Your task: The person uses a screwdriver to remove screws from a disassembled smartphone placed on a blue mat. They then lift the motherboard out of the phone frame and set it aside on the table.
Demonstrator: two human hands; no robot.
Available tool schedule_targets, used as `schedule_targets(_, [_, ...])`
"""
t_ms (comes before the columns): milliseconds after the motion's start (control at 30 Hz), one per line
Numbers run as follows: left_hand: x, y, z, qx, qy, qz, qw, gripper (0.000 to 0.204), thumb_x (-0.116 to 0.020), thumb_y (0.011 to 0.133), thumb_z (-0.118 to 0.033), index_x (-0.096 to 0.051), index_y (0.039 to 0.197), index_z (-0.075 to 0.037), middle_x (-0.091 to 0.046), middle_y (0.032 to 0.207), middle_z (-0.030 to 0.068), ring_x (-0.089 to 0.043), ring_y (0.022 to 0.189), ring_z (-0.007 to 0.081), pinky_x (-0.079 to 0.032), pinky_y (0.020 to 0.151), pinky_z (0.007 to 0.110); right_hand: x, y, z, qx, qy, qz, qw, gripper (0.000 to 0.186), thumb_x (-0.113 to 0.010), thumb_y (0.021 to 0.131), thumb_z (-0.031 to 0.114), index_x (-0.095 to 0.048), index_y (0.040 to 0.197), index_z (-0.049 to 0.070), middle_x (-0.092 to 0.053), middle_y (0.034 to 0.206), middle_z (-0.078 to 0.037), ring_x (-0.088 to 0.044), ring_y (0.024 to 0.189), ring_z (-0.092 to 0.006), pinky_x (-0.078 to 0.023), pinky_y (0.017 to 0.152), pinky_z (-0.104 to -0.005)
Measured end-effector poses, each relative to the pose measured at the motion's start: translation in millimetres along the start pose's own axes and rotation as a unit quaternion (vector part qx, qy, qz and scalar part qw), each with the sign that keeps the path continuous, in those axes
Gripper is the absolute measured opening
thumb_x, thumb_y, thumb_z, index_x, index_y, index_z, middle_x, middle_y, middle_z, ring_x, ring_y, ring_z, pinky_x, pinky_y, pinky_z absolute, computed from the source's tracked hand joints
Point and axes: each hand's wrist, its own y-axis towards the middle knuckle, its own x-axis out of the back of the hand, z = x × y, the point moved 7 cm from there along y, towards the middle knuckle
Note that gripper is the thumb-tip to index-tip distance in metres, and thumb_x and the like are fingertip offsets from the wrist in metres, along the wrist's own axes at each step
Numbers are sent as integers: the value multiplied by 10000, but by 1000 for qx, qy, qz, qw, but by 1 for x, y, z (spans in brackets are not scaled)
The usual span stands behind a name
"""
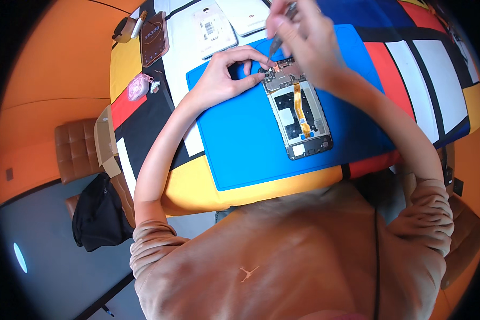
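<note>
An opened smartphone point(280, 82) lies on a blue work mat point(234, 144), its metal shield plates at the far end and an orange ribbon cable point(300, 106) running down its middle. My left hand point(224, 77) pinches the phone's far left corner between thumb and forefinger. In my right hand point(313, 50), blurred by motion, is a slim grey screwdriver point(275, 47). It tilts down, with its tip at the phone's far edge beside my left fingertips. The right fingers hide part of the handle.
Beyond the mat lie a white phone back cover point(214, 32) and a white flat box point(245, 16). At the far left are a smartphone with a lit screen point(153, 40), a brown roll of tape point(124, 30) and a pink pouch-like item point(138, 87). A black bag point(98, 213) rests on a chair.
</note>
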Motion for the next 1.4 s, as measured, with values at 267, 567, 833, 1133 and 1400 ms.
schedule_targets(267, [-2, 0, 3, -34, -9, -2, 999, 244, -755, 884, -115, -783, 1125, -101, -711, 1042, 30, -498, 709, 83, -455, 752, 245, 65, 24, -8, 100, -59, -140, 983, 101, -477, 1057, 124, -509, 1108, 43, -544, 737, -10, -516, 592, -69, -434, 538, -221])
schedule_targets(567, [-1, 1, 2, -48, -28, -11, 998, 246, -723, 888, -130, -783, 1125, -102, -715, 976, 30, -473, 686, 98, -449, 697, 256, 83, 14, -34, 43, -18, -151, 987, 125, -468, 1080, 167, -495, 1129, 56, -563, 734, -14, -475, 546, -54, -377, 497, -203])
schedule_targets(833, [-4, 5, -20, -60, 14, 35, 998, 624, -712, 723, -274, -671, 1318, -93, -507, 1428, 140, -468, 1332, 304, -350, 1137, 438, 76, 15, -32, 22, -111, -109, 988, 123, -456, 1066, 140, -506, 1116, 40, -567, 729, -25, -550, 585, -106, -458, 548, -252])
schedule_targets(1133, [-62, 9, -80, -159, 223, 176, 946, 893, -821, 690, -529, -549, 1451, -148, -482, 1468, 147, -419, 1412, 366, -205, 1221, 599, 86, 17, -41, -11, -21, -161, 987, 103, -461, 1066, 129, -508, 1107, 47, -564, 722, -31, -555, 578, -98, -463, 529, -251])
schedule_targets(1400, [-41, -6, -80, -179, 316, 152, 919, 1028, -755, 620, -818, -601, 1319, -79, -560, 1188, 138, -548, 1203, 330, -208, 1224, 598, 85, 16, -44, -1, -11, -161, 987, 108, -465, 1073, 141, -513, 1110, 51, -561, 720, -22, -553, 587, -96, -458, 530, -253])
